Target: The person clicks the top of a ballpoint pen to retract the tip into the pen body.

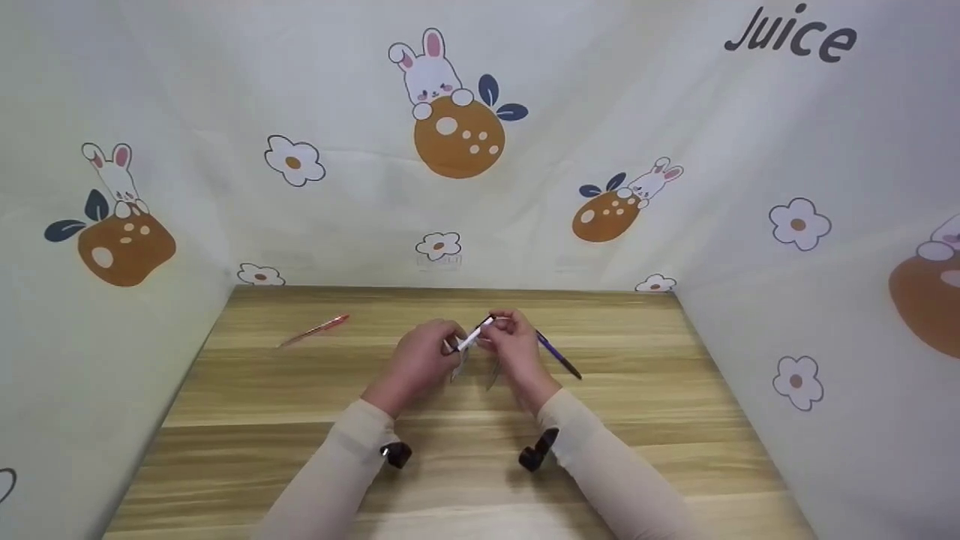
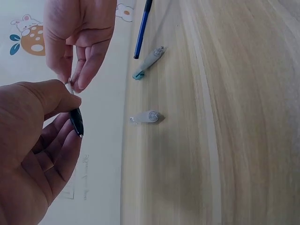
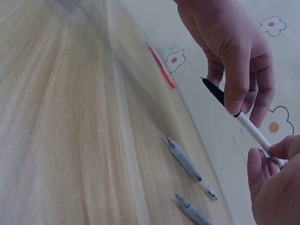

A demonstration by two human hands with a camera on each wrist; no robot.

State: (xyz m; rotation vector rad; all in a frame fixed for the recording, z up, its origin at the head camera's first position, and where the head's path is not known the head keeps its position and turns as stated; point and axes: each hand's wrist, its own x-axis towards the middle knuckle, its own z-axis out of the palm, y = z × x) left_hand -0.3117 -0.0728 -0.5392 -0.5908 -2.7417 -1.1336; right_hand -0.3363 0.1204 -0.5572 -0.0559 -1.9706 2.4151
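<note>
Over the table, both hands hold a white pen (image 1: 476, 332) with a black grip section. My left hand (image 1: 427, 356) pinches it at the black section (image 2: 76, 121), thumb against the fingers, and the metal tip sticks out past them. At the other end, my right hand (image 1: 517, 349) pinches the white barrel (image 3: 255, 132) between thumb and fingers. The pen slants between the two hands. Below them on the tabletop lie two greyish see-through pens, one (image 3: 185, 159) close to the other pen (image 3: 192, 211); the hands partly cover them in the head view.
A red pen (image 1: 313, 330) lies on the left of the wooden table (image 1: 450, 480). To the right of my right hand lies a dark blue pen (image 1: 559, 354). Pale cloth walls (image 1: 337, 225) printed with rabbits and flowers stand around the back and sides.
</note>
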